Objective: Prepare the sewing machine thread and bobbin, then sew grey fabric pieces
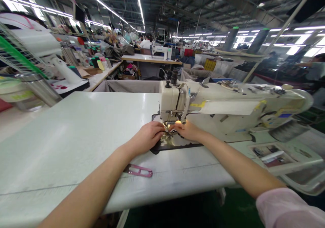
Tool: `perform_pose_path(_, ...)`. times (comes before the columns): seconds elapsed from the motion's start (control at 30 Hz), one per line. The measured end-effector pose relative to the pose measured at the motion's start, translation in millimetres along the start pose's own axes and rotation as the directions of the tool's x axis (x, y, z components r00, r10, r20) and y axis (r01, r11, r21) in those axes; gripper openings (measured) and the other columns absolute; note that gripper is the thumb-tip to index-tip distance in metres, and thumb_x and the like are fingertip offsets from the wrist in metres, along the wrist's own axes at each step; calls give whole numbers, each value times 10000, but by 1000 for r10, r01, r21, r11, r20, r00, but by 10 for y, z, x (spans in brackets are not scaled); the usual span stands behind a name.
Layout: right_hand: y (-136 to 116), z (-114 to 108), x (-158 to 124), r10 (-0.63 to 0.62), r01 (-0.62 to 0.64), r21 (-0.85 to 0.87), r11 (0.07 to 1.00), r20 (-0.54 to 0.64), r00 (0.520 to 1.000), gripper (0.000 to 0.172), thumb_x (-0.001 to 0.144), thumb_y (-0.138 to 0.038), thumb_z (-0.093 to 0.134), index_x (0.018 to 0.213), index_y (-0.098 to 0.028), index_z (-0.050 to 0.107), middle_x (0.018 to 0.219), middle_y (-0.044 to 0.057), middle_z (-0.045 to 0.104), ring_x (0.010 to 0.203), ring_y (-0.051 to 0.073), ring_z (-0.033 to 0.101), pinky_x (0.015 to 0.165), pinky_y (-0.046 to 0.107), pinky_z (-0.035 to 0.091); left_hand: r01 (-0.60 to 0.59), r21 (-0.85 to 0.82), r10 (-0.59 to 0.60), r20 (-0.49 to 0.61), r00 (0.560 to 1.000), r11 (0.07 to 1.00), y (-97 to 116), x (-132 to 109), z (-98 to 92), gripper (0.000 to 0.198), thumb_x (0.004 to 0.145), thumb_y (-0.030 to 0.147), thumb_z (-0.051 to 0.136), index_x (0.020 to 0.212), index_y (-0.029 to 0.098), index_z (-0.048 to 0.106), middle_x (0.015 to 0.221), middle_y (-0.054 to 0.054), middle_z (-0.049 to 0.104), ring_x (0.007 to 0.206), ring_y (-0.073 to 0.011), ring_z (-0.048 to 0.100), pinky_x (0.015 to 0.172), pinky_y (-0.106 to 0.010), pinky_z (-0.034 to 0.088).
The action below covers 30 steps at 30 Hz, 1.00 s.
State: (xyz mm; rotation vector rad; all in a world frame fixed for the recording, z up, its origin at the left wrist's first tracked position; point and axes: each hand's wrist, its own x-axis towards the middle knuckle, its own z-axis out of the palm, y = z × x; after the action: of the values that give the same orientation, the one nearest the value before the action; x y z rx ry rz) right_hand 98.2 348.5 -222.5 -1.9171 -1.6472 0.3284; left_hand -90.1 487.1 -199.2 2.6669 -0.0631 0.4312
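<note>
A cream sewing machine (228, 103) stands on the pale green table (101, 119), its lamp lit beside the needle. My left hand (148, 136) is at the left of the presser foot (166, 126), fingers pressed together near the needle. From the right, my right hand (186, 130) reaches under the machine head with fingertips closed close to the foot. Whatever lies between the fingertips is too small to make out. Pink-handled thread snips (140, 171) lie on the table beside my left forearm.
A tray (273, 155) with bobbins and small tools sits at the right, near a grey thread cone (288, 130). A steel flask (42, 86) and a plastic cup (20, 94) stand at the left. Beyond are another sewing machine (159, 49) and a person (146, 42).
</note>
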Motion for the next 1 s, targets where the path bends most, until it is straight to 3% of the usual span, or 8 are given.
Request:
perform_pose_path(0.13,-13,-9,2,-18,19,-81,997,10,1000,286,946,-254,456,880,-216,731,783,28,651,796,170,584,787,268,440,12,-5,-12,-16,1000,1000,4,0,-2,302,941,189,416,1023,192,707,1073,-78,668,1020,-200,600,960,-400,498)
perform_pose_path(0.33,-77,-68,-68,-143,140,-203,969,-3,990,305,897,-82,435,916,-218,707,904,26,662,847,150,577,778,244,403,12,-20,-13,-45,999,1000,1,9,26,286,942,192,434,1017,172,709,1064,-80,679,1023,-195,599,966,-376,497)
perform_pose_path(0.6,-199,-168,-116,-184,169,-357,919,-9,983,204,855,-108,478,835,-182,667,732,33,616,698,160,504,676,250,342,31,-9,-32,-62,998,999,20,30,21,273,937,213,454,940,171,724,1023,-83,697,985,-199,617,937,-379,512)
perform_pose_path(0.83,-200,-172,-160,-214,214,-347,913,37,976,305,871,-123,484,1056,-220,705,846,46,654,754,164,530,697,248,367,20,-24,-22,-72,997,1000,-7,32,41,266,934,219,464,971,176,725,1043,-81,694,1005,-209,610,955,-387,498)
perform_pose_path(1.0,-125,-218,-154,-218,225,-271,936,53,974,287,864,-142,529,1038,-241,734,907,39,663,786,156,545,729,252,389,15,-31,-17,-65,998,999,-9,34,42,268,932,209,465,970,170,727,1057,-77,692,1016,-205,607,964,-379,492)
